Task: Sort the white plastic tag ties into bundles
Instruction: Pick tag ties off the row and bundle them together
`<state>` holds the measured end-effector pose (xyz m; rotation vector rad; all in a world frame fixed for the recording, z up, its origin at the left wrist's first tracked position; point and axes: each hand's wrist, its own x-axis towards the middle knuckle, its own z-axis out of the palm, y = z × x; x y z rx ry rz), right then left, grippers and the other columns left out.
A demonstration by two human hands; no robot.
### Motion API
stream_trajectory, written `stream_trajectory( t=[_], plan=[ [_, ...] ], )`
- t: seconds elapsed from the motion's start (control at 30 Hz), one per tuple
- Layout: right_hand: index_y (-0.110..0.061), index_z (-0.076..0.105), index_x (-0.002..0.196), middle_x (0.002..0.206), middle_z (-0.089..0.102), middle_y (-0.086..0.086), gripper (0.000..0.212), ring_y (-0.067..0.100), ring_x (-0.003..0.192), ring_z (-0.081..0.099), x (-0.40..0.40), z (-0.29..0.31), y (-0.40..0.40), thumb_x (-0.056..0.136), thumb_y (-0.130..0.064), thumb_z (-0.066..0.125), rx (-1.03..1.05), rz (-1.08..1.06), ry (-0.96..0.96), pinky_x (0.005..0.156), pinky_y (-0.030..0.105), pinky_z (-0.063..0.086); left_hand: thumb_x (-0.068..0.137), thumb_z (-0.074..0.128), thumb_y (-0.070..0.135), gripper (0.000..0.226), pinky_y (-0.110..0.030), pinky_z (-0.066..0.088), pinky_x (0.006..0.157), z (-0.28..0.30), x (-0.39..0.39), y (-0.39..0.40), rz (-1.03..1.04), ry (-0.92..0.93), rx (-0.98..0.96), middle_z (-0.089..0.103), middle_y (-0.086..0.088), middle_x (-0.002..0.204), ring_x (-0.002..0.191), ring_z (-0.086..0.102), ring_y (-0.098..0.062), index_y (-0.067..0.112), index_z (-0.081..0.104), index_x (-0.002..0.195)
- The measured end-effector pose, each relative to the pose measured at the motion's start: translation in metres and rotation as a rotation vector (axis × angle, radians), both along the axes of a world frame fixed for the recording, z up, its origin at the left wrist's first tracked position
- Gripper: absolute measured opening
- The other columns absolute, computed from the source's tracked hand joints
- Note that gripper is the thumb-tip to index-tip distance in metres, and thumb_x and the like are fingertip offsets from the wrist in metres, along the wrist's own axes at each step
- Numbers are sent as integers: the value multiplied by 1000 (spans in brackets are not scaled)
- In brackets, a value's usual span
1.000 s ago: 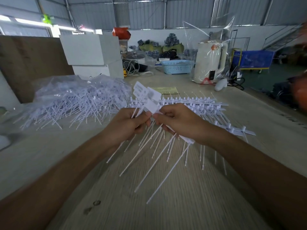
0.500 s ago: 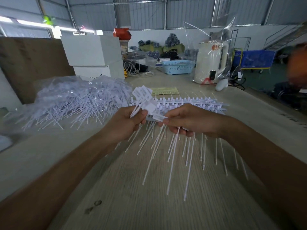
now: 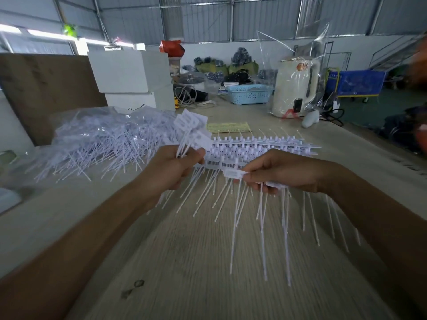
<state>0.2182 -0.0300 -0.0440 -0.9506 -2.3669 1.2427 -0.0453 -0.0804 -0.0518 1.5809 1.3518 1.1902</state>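
My left hand (image 3: 172,167) grips a small bundle of white tag ties (image 3: 190,125), their flat tags fanned upward above the fist and the thin tails sticking out below. My right hand (image 3: 280,173) pinches a strip of joined tag ties (image 3: 234,173) by its tag end; long white tails hang down from it over the table. Behind both hands lies a stack of joined tie strips (image 3: 265,144). A big loose heap of tag ties in clear plastic (image 3: 101,144) sits at the left.
The wooden table (image 3: 198,262) runs forward under my arms. Farther back stand white boxes (image 3: 129,75), a blue basket (image 3: 248,94), a plastic-wrapped white kettle (image 3: 294,88), a yellow paper (image 3: 228,127) and a brown board (image 3: 44,93) at the left.
My hands have drawn apart: the right hand moved right and down with its strip, whose tails now hang straighter. The left hand keeps its bundle upright.
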Motion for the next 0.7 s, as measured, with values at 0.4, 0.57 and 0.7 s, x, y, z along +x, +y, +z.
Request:
stream_trajectory(
  t=[0.4, 0.57, 0.7],
  plan=[
    [-1, 75, 106, 80, 73, 11, 17, 13, 64, 63, -44, -10, -15, 93, -9, 68, 59, -123, 330, 54, 21, 48, 98, 61, 33, 38, -21, 22, 43, -4, 17, -5, 45, 66, 32, 40, 9, 47, 37, 31, -6, 25, 58, 61],
    [-7, 77, 102, 80, 74, 9, 15, 14, 67, 65, -46, -12, -17, 92, -15, 70, 75, -134, 328, 56, 23, 48, 97, 61, 41, 37, -20, 21, 43, -2, 17, -6, 12, 68, 5, 39, 6, 49, 39, 29, -7, 34, 63, 61],
    [-10, 77, 95, 78, 74, 6, 13, 13, 66, 66, -47, -11, -17, 89, -21, 73, 107, -161, 347, 58, 26, 48, 98, 58, 43, 30, -19, 20, 42, -5, 18, -6, -2, 86, -32, 40, 6, 50, 40, 29, -8, 20, 59, 78]
  ],
)
